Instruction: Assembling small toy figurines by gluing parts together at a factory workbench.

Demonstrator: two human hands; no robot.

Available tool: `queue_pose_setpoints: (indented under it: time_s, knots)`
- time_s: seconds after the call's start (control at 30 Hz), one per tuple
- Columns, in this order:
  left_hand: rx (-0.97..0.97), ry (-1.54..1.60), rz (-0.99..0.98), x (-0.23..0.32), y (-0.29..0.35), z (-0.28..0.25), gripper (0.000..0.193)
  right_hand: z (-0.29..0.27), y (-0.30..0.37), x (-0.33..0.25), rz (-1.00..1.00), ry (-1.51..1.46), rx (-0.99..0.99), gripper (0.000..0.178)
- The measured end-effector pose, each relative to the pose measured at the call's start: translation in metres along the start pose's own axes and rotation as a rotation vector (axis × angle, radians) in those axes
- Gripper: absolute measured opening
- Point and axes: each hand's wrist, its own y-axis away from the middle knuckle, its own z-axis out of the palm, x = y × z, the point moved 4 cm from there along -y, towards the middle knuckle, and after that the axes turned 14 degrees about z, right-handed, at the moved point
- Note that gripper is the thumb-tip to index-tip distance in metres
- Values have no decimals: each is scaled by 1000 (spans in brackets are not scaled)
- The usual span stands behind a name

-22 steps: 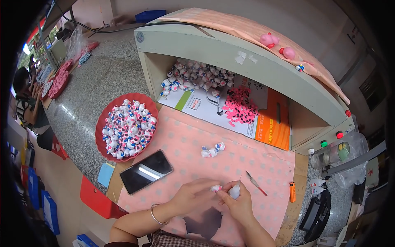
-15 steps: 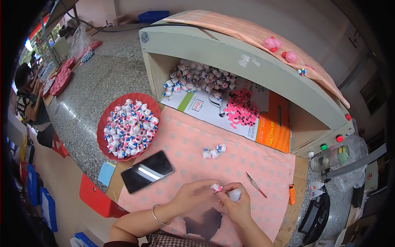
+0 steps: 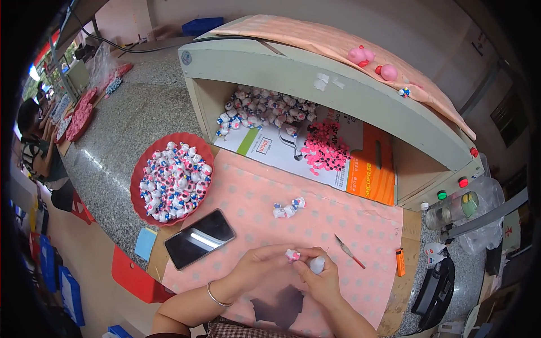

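Both hands meet above the pink dotted cloth [image 3: 248,194]. The fingertips of my left hand [image 3: 256,269] are closed on a small white and pink figurine [image 3: 292,255]. My right hand [image 3: 322,281] has its thumb and forefinger against the same figurine. Tucked in that hand is a small whitish squeeze bottle [image 3: 316,265] with a thin needle-like tip pointing up. Just beyond the hands, a few white and blue figurines [image 3: 289,210] lie together on the cloth. To the right lies a slim knife-like tool [image 3: 349,250] with a red handle.
At left stand a red scalloped bowl [image 3: 137,194] of figurines, a black phone [image 3: 200,239] and a blue pad [image 3: 145,243]. The open-fronted box [image 3: 194,107] behind holds more figurines [image 3: 270,104] and pink pieces [image 3: 324,147]. An orange lighter [image 3: 400,262] lies right. Another person [image 3: 39,152] sits far left.
The whole view has shifted slightly. My right fingers have come closer to my left ones around the figurine, which looks a little turned. The bottle stays in my right hand.
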Motion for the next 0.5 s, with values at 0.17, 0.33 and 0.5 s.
queue_pose_setpoints:
  time_s: [0.17, 0.33, 0.5]
  knots:
    - [-9, 127, -40, -4, -4, 3, 30, -4, 0, -2, 19, -38, 1, 17]
    - [11, 95, -71, -14, -1, 2, 30, -9, 1, 6, 9, 8, 13, 15]
    - [22, 67, -83, -20, 1, 3, 30, -15, 1, 14, -4, 64, 26, 14]
